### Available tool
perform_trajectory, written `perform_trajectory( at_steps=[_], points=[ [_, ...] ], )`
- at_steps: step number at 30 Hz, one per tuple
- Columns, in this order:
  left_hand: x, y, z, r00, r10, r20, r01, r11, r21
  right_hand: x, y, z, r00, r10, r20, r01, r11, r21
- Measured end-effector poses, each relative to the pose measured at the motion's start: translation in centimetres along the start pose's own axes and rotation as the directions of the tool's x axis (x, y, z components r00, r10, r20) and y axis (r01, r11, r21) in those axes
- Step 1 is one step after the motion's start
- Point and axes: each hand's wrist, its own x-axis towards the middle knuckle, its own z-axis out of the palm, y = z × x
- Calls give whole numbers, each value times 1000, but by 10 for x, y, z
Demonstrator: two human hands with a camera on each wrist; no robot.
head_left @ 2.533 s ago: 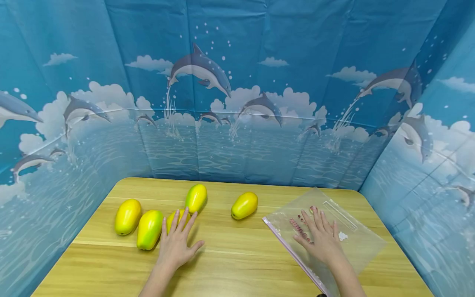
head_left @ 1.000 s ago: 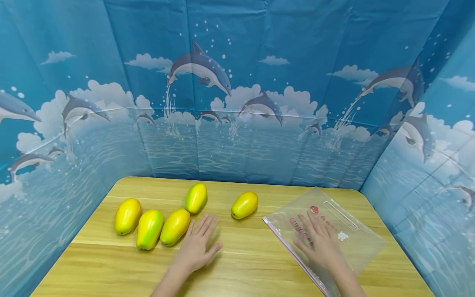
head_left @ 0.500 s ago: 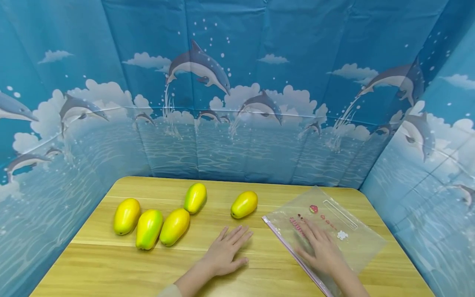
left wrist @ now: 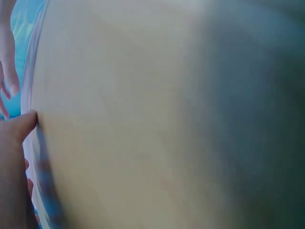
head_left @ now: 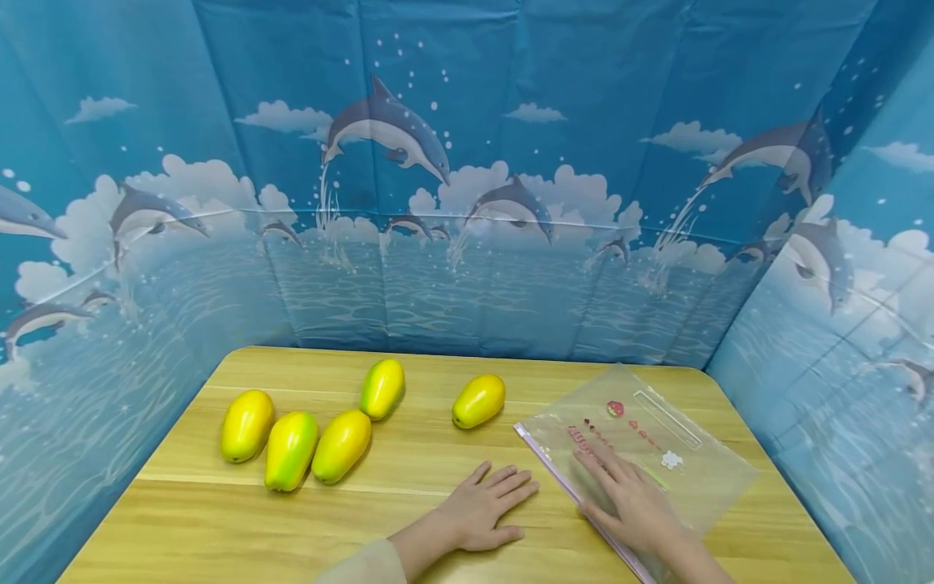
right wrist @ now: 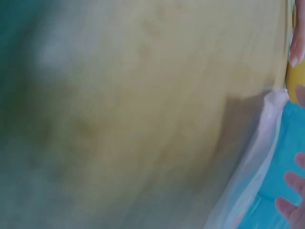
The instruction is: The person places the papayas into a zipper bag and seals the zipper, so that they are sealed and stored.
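Note:
A clear zip bag (head_left: 704, 478) with a pink slider edge and strawberry prints lies flat at the table's right. My right hand (head_left: 633, 501), fingers spread, lies over the bag's near-left part; whether it presses on it I cannot tell. Left of the bag, my left hand (head_left: 487, 509) is spread low over the bare wood, holding nothing. In the left wrist view my left hand (left wrist: 13, 167) shows only at the edge. In the right wrist view fingertips of my right hand (right wrist: 294, 195) appear beside the bag's edge (right wrist: 262, 129). A yellow mango (head_left: 478, 401) lies beyond my left hand.
Several more yellow-green mangoes lie at the left: the leftmost mango (head_left: 248, 426), a greener mango (head_left: 291, 452), a mango beside it (head_left: 343, 446) and a mango farther back (head_left: 383, 389). A blue dolphin-print curtain (head_left: 467, 284) surrounds the wooden table (head_left: 241, 527) behind and at the sides.
My left hand has left the mangoes at the left and slid rightward across the table towards the bag. The right hand has shifted slightly nearer on the bag. The mangoes stay put.

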Motion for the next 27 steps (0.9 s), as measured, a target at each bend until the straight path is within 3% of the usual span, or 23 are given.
perform_trajectory(
  at_steps=[14,27],
  points=[
    [28,19,8,999,-18,42,17,999,35,-9,-6,7,998,-12,58,12,1000,6],
    [39,23,6,997,-69,40,66,996,64,-11,-7,10,995,-75,71,77,997,-28]
  ],
)
